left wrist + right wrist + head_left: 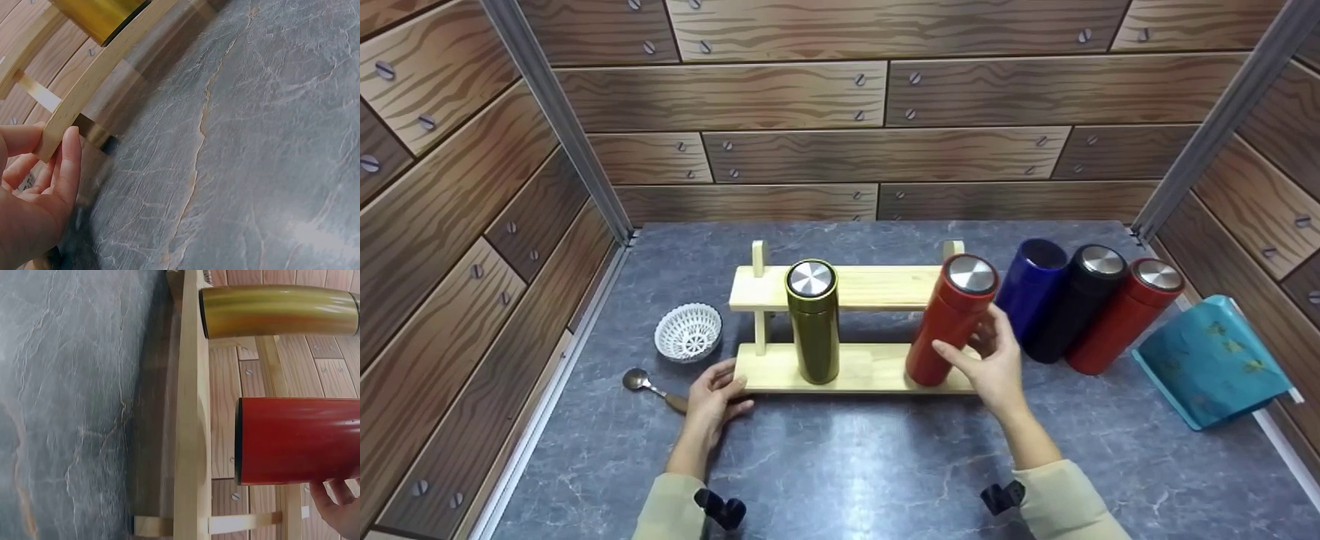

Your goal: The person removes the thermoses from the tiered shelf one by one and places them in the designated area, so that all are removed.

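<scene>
A two-tier wooden rack [874,367] stands mid-table. My left hand [712,401] holds the left end of its lower board; in the left wrist view the thumb lies above the board edge and fingers curl beneath. My right hand [997,360] grips a red thermos flask [949,322] from its right side, slightly tilted. In the right wrist view a gap shows between the red flask's base [238,441] and the lower board [191,410]. An olive-gold flask [815,334] stands upright on that board, toward the left.
Right of the rack stand a blue flask [1031,289], a black flask [1072,307] and another red flask [1129,315]. Beyond them is a teal patterned stand-like object [1219,364]. A white woven basket [688,307] and a wooden-handled spoon [649,386] lie left.
</scene>
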`<state>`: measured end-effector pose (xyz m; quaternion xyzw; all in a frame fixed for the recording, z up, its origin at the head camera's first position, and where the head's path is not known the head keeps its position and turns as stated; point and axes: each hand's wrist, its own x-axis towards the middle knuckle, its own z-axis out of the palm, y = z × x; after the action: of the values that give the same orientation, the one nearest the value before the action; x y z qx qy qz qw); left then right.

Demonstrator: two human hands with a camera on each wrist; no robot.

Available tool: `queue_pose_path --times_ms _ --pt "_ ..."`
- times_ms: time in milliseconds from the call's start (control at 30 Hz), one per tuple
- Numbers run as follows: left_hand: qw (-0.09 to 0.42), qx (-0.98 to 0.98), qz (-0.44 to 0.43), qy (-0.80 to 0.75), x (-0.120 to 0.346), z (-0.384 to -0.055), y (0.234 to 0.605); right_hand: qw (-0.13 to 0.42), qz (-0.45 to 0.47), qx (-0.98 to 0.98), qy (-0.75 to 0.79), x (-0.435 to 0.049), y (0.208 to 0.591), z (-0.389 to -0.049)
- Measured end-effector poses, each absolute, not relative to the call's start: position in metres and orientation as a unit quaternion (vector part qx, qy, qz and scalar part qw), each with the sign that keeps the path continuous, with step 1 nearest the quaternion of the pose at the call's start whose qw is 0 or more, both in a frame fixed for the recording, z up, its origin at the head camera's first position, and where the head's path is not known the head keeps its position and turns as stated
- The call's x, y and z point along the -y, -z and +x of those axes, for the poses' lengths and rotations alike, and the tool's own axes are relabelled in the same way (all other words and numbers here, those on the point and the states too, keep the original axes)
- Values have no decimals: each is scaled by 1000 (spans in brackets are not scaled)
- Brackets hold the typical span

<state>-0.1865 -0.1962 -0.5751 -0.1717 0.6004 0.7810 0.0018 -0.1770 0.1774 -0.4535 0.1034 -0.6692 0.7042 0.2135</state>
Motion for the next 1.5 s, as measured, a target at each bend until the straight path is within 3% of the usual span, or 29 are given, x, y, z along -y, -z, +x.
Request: queue_pose_path --times_ms 1033,1500 --pt "8 -598 -162 -785 197 -187 574 327 42 604 -726 -233 457 -167" --pt "5 -596 -166 -786 197 -187 576 346 -9 612 -711 -253 458 -164"
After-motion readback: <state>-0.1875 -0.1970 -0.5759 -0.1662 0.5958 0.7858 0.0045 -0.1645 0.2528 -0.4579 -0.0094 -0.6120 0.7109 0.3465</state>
